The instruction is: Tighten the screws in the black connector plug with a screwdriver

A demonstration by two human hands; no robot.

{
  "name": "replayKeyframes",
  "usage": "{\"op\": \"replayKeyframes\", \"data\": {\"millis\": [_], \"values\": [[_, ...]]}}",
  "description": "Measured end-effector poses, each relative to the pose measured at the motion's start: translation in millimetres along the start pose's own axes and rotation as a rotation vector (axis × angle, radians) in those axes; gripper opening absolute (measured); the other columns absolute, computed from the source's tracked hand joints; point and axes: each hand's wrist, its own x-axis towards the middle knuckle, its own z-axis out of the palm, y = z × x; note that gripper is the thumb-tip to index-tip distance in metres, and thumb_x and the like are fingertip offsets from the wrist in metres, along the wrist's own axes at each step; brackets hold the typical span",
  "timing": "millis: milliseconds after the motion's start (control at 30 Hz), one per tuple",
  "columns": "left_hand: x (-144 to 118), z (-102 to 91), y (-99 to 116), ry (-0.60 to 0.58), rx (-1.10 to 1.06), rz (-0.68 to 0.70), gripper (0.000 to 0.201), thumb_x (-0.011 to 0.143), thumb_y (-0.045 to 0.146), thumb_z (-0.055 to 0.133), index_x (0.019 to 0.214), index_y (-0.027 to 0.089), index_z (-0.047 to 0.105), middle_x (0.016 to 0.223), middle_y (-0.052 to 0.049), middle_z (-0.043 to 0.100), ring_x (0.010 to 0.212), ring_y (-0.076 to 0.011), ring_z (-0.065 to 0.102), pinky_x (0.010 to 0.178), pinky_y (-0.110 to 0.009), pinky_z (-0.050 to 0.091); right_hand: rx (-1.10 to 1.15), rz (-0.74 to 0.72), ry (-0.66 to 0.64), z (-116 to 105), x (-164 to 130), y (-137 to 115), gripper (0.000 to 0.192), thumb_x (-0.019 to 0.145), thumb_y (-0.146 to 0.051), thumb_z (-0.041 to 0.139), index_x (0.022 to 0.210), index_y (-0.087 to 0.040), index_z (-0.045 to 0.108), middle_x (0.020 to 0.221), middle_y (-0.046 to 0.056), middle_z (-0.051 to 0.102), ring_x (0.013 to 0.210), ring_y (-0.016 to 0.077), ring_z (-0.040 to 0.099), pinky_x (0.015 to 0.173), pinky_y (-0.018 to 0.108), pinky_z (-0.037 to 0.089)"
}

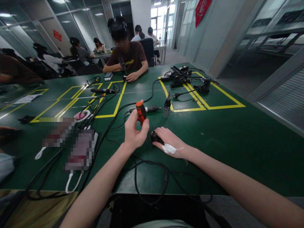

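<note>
The left hand (134,133) grips an orange-handled screwdriver (141,112) upright; the right hand (169,142) covers a small black part (155,137), perhaps a motor, mostly hidden

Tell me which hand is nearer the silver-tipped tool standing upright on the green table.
Left. The left hand, gripping an orange-handled screwdriver, is below-left of the upright tool; the right hand rests lower, covering a small black part.
</note>
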Motion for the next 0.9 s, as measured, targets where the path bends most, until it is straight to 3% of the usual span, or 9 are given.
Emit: {"op": "replayKeyframes", "data": {"millis": [133, 300, 400, 533, 700, 900], "values": [[-1.1, 2.4, -2.2, 0.013, -0.001, 0.003, 0.043, 0.103, 0.032, 0.058, 0.143, 0.017, 0.060, 0.090, -0.005, 0.070, 0.068, -0.0130, 0.057, 0.065, -0.026, 0.054, 0.004, 0.005, -0.011, -2.0, 0.9, -1.0, 0.015, 0.104, -0.032, 0.063, 0.114, -0.020, 0.063, 0.108, 0.012, 0.070, 0.096, 0.0299, 0.063, 0.083, 0.044, 0.052], [-1.1, 3.8, -2.8, 0.035, -0.089, 0.012, 0.071, 0.104, 0.028, 0.057, 0.168, 0.027, 0.027, 0.093, -0.003, 0.076, 0.077, -0.0154, 0.070, 0.072, -0.028, 0.061, -0.006, 0.003, -0.022, -3.1, 1.5, -1.5, 0.014, 0.104, -0.031, 0.065, 0.111, -0.019, 0.062, 0.105, 0.012, 0.069, 0.095, 0.0292, 0.062, 0.082, 0.043, 0.051], [-1.0, 3.9, -3.5, 0.029, -0.105, 0.035, 0.065, 0.106, 0.028, 0.055, 0.167, 0.028, 0.030, 0.097, -0.004, 0.078, 0.081, -0.0157, 0.073, 0.073, -0.029, 0.062, -0.002, -0.005, -0.010, -2.5, 0.8, -0.9, 0.014, 0.103, -0.031, 0.066, 0.111, -0.020, 0.063, 0.106, 0.011, 0.069, 0.095, 0.0288, 0.063, 0.083, 0.042, 0.050], [-1.3, 5.0, -3.8, 0.029, -0.118, 0.050, 0.070, 0.102, 0.031, 0.067, 0.165, 0.028, 0.034, 0.098, -0.004, 0.080, 0.080, -0.0142, 0.074, 0.075, -0.026, 0.062, -0.011, -0.004, -0.001, -1.9, 0.4, -0.3, 0.015, 0.104, -0.031, 0.066, 0.113, -0.019, 0.063, 0.106, 0.011, 0.069, 0.096, 0.0290, 0.063, 0.083, 0.042, 0.051], [-2.1, 5.0, -1.8, -0.023, -0.107, -0.003, 0.075, 0.105, 0.030, 0.064, 0.169, 0.026, 0.026, 0.113, -0.010, 0.084, 0.084, -0.0162, 0.078, 0.080, -0.029, 0.065, -0.022, -0.004, 0.000, -2.3, 0.6, -0.4, 0.015, 0.103, -0.031, 0.066, 0.113, -0.020, 0.063, 0.109, 0.013, 0.070, 0.098, 0.0305, 0.064, 0.084, 0.044, 0.052], [-1.9, 1.8, 1.7, -0.089, -0.157, -0.009, 0.073, 0.109, 0.030, 0.054, 0.172, 0.027, 0.017, 0.115, -0.011, 0.084, 0.073, -0.0135, 0.076, 0.080, -0.030, 0.066, -0.016, -0.004, -0.008, -4.7, 0.2, -1.1, 0.014, 0.103, -0.031, 0.065, 0.113, -0.020, 0.063, 0.107, 0.012, 0.071, 0.096, 0.0300, 0.064, 0.083, 0.044, 0.052]]}}
